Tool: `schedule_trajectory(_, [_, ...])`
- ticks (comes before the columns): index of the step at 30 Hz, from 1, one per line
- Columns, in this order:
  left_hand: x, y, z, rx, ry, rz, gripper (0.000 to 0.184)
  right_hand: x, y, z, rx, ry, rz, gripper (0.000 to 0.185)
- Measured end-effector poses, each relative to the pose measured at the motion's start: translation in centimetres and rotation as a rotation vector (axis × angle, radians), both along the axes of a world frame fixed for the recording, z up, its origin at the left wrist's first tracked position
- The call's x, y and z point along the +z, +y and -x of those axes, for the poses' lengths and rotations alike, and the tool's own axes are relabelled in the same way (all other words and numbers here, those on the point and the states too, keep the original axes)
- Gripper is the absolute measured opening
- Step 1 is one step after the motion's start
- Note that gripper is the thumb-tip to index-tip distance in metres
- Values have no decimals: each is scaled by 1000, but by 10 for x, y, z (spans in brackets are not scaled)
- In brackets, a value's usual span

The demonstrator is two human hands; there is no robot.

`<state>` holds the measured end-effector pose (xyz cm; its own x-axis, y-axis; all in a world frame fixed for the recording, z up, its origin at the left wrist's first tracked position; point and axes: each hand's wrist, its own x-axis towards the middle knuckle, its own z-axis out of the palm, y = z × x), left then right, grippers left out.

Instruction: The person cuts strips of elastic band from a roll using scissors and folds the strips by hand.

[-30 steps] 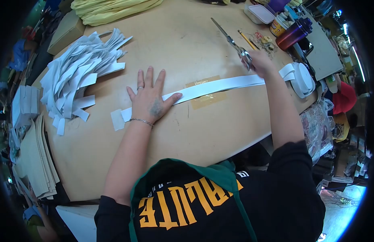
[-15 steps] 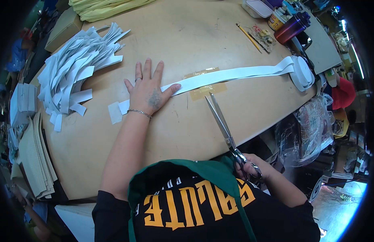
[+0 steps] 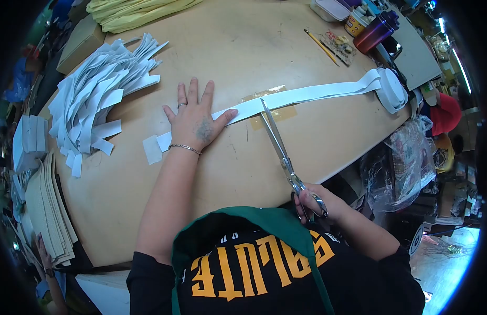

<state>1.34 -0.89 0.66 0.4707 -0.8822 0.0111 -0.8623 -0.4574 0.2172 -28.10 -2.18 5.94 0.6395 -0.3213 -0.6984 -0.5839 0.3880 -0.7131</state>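
My left hand [image 3: 193, 123] is flat, fingers spread, gripping nothing; it presses the white strip [image 3: 311, 93] to the tabletop [image 3: 217, 178], thumb along the strip. My right hand [image 3: 311, 202], near table edge, is closed round the handles of metal scissors [image 3: 288, 170], blades slightly parted, pointing far-left. Upper blade tip overlaps the strip's near edge, right of my left thumb; can't tell if it touches.

Strip runs left to right across mid-table: left end shows past my left wrist beside a pale square patch [image 3: 152, 150], right end goes into a loose coil [image 3: 391, 92] at the right edge. Brown tape [image 3: 283, 114] on the table sits under the strip, right by the blades.

Around: loose heap of white strips [image 3: 99, 94] left of my left hand, apart from it. Yellow fabric [image 3: 144, 10] far left, cardboard box [image 3: 81, 44] beside it. Card sheets [image 3: 49, 210] near left. Far right: yellow pencil [image 3: 321, 47], small packet [image 3: 340, 47], lidded plastic tub [image 3: 330, 9], purple-red bottle [image 3: 377, 32]; bottle side crowds the area beyond the coil. Clear plastic bag [image 3: 398, 163] off the table, right. Another person's hand [image 3: 44, 252] at far left of view.
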Motion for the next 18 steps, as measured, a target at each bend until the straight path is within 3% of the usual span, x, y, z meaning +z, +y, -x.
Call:
schedule_trajectory(9, [0,0,1,-7,-12,-23,84,4,-4,-33,-37,95,69,64])
schedule_trajectory(18, [3,-1,1,-12,27,-46,84,-7,-2,-37,-73,144,106,59])
